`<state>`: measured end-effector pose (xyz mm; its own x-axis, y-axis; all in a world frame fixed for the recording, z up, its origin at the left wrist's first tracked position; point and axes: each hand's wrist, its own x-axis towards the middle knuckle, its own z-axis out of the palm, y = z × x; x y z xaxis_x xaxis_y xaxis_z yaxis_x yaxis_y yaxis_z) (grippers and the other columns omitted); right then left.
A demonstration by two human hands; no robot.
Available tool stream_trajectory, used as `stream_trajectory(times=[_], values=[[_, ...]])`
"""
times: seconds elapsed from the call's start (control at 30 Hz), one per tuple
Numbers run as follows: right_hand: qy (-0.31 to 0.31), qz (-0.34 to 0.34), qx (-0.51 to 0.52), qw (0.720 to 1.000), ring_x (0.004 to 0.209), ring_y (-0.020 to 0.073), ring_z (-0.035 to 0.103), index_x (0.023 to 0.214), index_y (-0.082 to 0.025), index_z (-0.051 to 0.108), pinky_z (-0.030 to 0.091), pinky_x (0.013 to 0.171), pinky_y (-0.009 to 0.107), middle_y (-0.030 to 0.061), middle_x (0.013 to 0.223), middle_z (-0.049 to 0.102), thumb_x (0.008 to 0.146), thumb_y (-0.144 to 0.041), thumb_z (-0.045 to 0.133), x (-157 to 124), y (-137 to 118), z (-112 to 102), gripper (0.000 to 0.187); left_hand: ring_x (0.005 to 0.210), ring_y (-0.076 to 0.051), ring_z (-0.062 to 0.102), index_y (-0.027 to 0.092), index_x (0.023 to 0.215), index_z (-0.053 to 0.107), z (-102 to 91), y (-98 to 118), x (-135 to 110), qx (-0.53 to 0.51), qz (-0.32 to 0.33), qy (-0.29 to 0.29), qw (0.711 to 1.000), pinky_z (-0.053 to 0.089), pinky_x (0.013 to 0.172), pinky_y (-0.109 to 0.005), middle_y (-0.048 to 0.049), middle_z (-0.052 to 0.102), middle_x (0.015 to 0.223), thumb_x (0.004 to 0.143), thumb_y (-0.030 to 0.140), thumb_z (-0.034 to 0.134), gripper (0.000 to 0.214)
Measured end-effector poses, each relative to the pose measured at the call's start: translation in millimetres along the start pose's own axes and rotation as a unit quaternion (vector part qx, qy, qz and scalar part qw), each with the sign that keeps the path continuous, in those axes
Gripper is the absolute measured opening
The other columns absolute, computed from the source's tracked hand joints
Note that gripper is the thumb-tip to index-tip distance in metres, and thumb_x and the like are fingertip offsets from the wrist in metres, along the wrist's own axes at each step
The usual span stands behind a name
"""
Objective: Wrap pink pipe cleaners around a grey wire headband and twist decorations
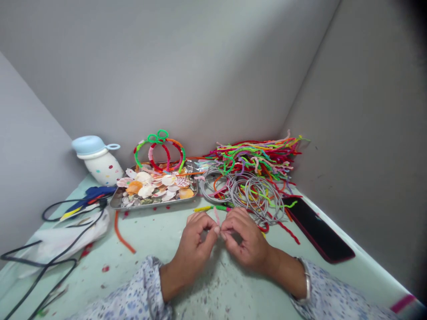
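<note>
Above the near middle of the table, my left hand [196,240] and my right hand [247,240] meet at the fingertips, both pinched closed. Between them a short piece of pale pink pipe cleaner [217,216] sticks up. Its lower end is hidden by my fingers. Just behind my knuckles lies a strip wrapped in yellow, green and magenta pipe cleaner [204,208]; my hands cover part of it, so I cannot tell whether I touch it. Loops of grey wire or cord [255,195] lie beyond my right hand, with a large pile of coloured pipe cleaners [256,155] behind them.
A metal tray [156,206] of shells stands at back left, with two pipe-cleaner-wrapped rings [183,155] upright on it. Left are a white bottle [103,168], a blue tool [96,193], a plastic bag [73,235], black cable [63,258] and an orange pipe cleaner [123,235]. A black phone [320,231] lies right.
</note>
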<state>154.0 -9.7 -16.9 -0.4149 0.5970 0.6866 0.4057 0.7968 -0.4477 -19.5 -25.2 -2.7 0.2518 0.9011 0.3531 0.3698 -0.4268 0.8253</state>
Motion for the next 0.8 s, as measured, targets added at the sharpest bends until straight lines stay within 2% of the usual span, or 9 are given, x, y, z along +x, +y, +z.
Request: stream_trajectory(times=[0.17,0.63,0.8], values=[[-0.01,0.011,0.01,1.0,0.077,0.02,0.051,0.09,-0.02,0.055,0.039,0.071,0.037,0.0032,0.078,0.056,0.084,-0.02,0.052,-1.3,1.3,-1.2,0.006,0.074,-0.018,0.052,0.019,0.069,0.054,0.1,-0.2,1.0,-0.004,-0.009,0.014,1.0,0.038,0.073,-0.032,-0.0014,0.057,0.072,0.089,0.028,0.05,0.023],[0.003,-0.016,-0.018,1.0,0.072,0.0178,0.046,0.082,-0.02,0.048,0.035,0.068,0.034,0.0011,0.072,0.05,0.084,-0.014,0.05,-0.8,-0.4,3.1,0.007,0.074,-0.018,0.052,0.019,0.068,0.054,1.0,-3.2,1.5,0.007,-0.004,0.006,1.0,0.037,0.075,-0.032,-0.0001,0.056,0.07,0.09,0.026,0.051,0.023],[0.018,0.01,-0.007,1.0,0.073,0.0181,0.047,0.083,-0.02,0.049,0.036,0.069,0.035,0.0013,0.073,0.052,0.085,-0.014,0.05,-1.5,1.0,3.5,0.006,0.077,-0.019,0.052,0.02,0.074,0.056,-0.8,-2.4,0.9,0.004,0.007,0.005,1.0,0.037,0.077,-0.033,-0.0011,0.057,0.075,0.091,0.028,0.05,0.02]])
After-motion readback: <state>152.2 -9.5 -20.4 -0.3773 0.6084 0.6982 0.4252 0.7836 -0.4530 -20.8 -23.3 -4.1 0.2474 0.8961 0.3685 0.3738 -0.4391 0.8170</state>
